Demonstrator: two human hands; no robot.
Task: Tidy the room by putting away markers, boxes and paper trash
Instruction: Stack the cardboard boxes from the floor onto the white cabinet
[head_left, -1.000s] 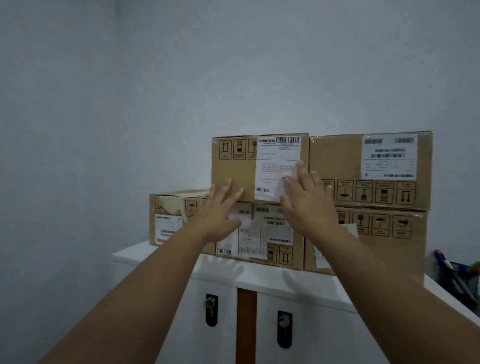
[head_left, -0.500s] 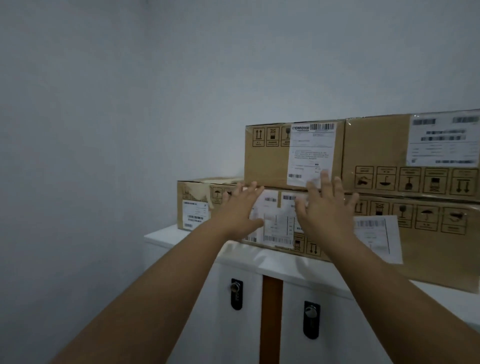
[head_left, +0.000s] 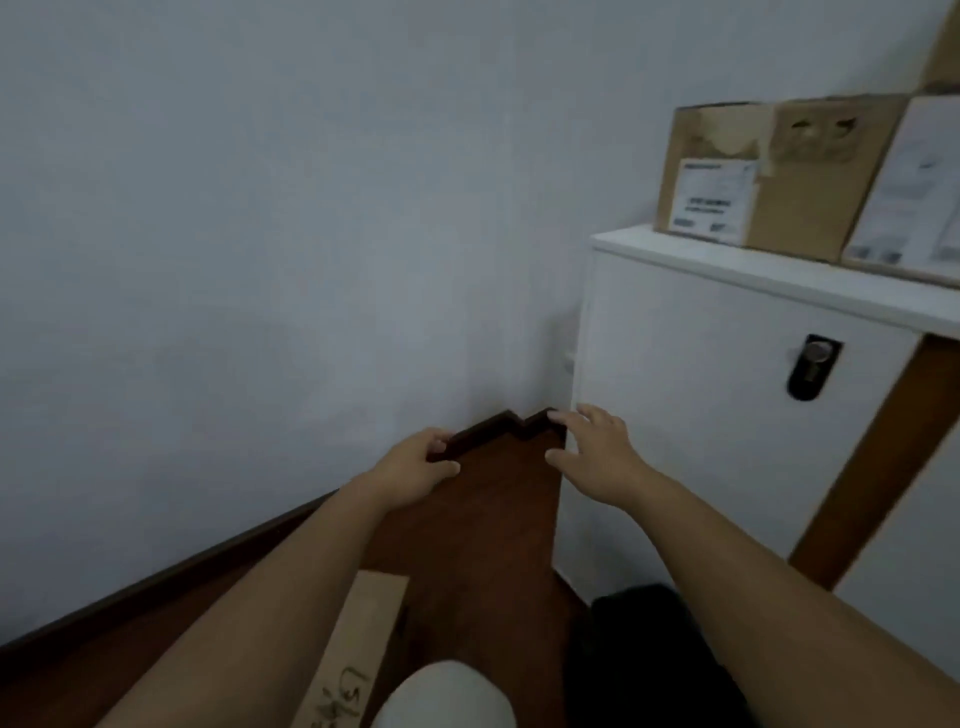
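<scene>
White cabinet (head_left: 691, 441) under cardboard boxes (head_left: 753, 176); flat cardboard piece (head_left: 358, 644) on wooden floor (head_left: 493, 519).

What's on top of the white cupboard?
Cardboard boxes sit on top of the white cupboard, with paper labels on their sides. More boxes run off the right edge, so their number is unclear. What is inside them is hidden.

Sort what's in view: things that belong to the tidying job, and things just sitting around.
Job:
cardboard boxes on the cabinet
flat cardboard piece on the floor

Just there:
white cabinet
cabinet lock
dark object on the floor, too blurred to identify
</scene>
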